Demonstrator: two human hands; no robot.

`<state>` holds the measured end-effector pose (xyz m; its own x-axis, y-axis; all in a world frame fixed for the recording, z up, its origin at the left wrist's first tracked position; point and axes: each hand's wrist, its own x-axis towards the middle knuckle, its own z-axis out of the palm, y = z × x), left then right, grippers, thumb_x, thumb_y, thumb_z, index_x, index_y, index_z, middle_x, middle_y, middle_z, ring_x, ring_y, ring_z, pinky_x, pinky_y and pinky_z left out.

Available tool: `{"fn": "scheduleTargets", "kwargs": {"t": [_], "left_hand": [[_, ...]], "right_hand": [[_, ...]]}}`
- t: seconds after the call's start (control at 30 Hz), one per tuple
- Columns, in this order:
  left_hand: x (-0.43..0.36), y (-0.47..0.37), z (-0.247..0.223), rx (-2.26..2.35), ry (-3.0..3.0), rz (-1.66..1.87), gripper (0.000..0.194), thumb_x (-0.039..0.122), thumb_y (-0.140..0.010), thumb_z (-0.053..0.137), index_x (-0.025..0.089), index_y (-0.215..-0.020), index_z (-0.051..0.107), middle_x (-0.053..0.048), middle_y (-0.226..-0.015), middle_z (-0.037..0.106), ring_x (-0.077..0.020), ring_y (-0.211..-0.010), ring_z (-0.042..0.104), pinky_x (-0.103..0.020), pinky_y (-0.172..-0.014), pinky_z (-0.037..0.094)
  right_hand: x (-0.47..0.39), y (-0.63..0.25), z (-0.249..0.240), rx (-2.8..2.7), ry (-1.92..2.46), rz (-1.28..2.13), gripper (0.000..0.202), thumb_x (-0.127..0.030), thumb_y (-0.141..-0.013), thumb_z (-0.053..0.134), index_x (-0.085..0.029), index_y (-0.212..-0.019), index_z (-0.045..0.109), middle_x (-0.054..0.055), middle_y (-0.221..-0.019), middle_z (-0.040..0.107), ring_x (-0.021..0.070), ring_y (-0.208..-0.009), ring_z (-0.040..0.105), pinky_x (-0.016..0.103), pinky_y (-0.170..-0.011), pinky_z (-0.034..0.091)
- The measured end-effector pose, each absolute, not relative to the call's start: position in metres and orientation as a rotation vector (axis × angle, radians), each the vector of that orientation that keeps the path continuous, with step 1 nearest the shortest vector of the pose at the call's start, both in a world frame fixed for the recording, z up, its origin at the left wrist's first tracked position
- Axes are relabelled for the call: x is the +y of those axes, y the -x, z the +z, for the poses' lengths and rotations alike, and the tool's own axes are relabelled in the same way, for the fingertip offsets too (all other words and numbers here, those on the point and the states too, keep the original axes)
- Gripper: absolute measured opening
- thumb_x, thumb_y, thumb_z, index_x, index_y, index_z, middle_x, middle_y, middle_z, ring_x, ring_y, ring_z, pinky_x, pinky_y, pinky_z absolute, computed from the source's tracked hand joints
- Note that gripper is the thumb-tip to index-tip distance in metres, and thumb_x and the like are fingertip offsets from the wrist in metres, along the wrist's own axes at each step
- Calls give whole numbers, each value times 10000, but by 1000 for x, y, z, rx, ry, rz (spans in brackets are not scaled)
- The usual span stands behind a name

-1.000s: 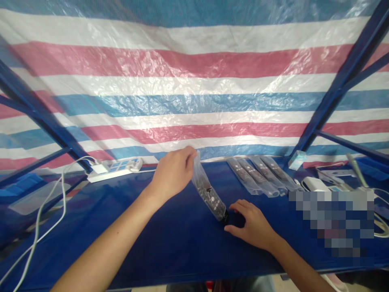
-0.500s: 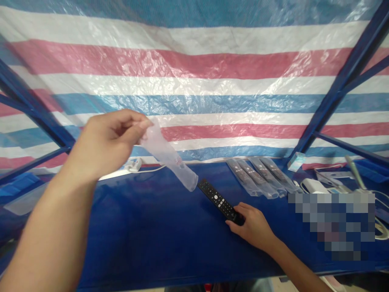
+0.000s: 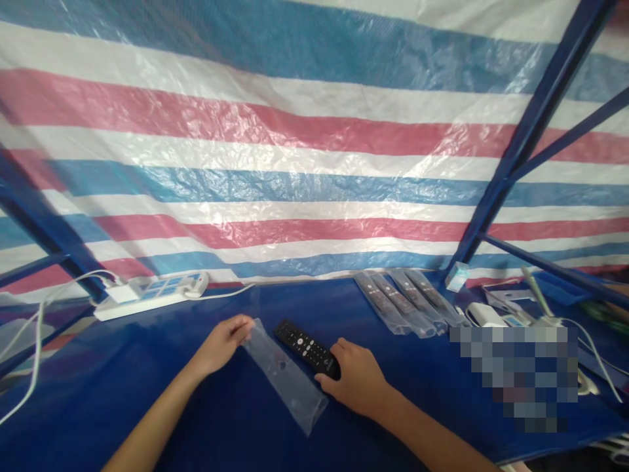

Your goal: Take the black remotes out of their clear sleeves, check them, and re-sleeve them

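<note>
My left hand [image 3: 227, 342] pinches one end of a clear plastic sleeve [image 3: 285, 373], which slants down to the right, low over the blue tabletop [image 3: 206, 426]. Close beside the sleeve is a black remote control [image 3: 307, 347] with white and grey buttons, outside it. My right hand [image 3: 358, 377] is closed around the near end of this remote, thumb on one side and fingers on the other. Farther back, several remotes in clear sleeves [image 3: 405, 301] lie side by side on the table.
A white power strip [image 3: 152, 295] with plugs and cables stands at the back left. On the right are a small light-blue box [image 3: 457, 276], a white adapter [image 3: 485, 314] and loose cables. Blue metal posts [image 3: 511, 157] and a striped plastic sheet [image 3: 314, 177] rise behind the table.
My left hand has come down with the sleeve from above the table to beside the remote. My right hand still holds the remote. The view has shifted, showing more of the power strip.
</note>
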<state>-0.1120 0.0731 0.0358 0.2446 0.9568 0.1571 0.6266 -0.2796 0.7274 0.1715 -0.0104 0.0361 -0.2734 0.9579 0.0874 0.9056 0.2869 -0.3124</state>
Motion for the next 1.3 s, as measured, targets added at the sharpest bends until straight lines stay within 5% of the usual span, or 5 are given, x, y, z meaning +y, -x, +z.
{"fn": "scheduleTargets", "kwargs": {"t": [0.17, 0.37, 0.63, 1.03, 1.3], "left_hand": [[73, 123, 27, 1571, -2122, 786, 387, 521, -854, 392, 222, -826, 637, -24, -786, 677, -202, -749, 620, -290, -715, 486], [65, 122, 31, 2048, -2294, 940, 413, 478, -863, 358, 200, -1029, 615, -88, -1039, 673, -263, -904, 654, -347, -773, 511], [58, 101, 45, 1925, -2665, 1032, 385, 386, -908, 318, 179, -972, 636, -103, -972, 682, -278, -910, 644, -390, -808, 504], [105, -25, 59, 1577, -2504, 475, 274, 241, -869, 468, 175, -1069, 644, -119, -1105, 646, -242, -1057, 588, -341, -908, 446], [160, -49, 42, 1597, -2310, 374, 181, 228, -808, 557, 197, -738, 721, -64, -853, 733, -206, -854, 674, -253, -740, 480]], "right_hand": [[0, -173, 43, -2315, 1603, 181, 399, -587, -826, 527, -207, -882, 636, 50, -935, 649, 201, -859, 629, 295, -741, 460], [28, -240, 62, -1896, 2168, -342, 275, -408, -877, 527, -157, -911, 634, 185, -942, 656, 302, -868, 657, 366, -687, 479], [39, -255, 46, -2129, 2163, -78, 221, -116, -856, 451, -144, -849, 670, 148, -870, 716, 246, -827, 689, 305, -671, 473], [-16, -236, 45, -2386, 1537, 290, 155, -231, -849, 535, -213, -702, 581, 2, -787, 648, 143, -746, 606, 231, -646, 410], [-30, -271, 21, -1938, 1459, 251, 337, -396, -932, 429, -222, -660, 525, -2, -655, 542, 140, -615, 535, 258, -596, 408]]}}
